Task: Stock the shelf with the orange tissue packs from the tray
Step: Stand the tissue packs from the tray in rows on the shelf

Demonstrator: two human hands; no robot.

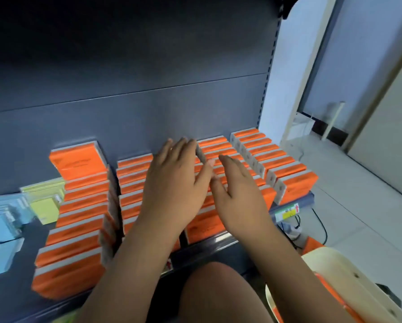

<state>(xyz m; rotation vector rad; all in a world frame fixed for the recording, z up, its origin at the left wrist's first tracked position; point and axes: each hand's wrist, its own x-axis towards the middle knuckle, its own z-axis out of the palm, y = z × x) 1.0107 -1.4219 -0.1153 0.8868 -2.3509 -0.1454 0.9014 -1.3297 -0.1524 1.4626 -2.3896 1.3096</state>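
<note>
Several rows of orange tissue packs (78, 206) stand on edge on the dark grey shelf (202, 249), running front to back. My left hand (174, 183) lies flat and open over the middle rows, fingers spread toward the back. My right hand (239, 194) is also flat and open beside it, over the third row (213, 145). Neither hand holds a pack. The rightmost row (286, 173) sits at the shelf's right end. The cream tray (340, 283) is at the lower right, with a few orange packs (312, 245) showing at its edge.
Light blue packs (1, 224) and yellow-green packs (46, 201) fill the shelf's left end. The shelf's grey back panel (148, 101) rises behind. A price tag (286, 213) hangs on the shelf rail. White tiled floor with cables (321, 229) lies to the right. My knee (218, 297) is below the shelf.
</note>
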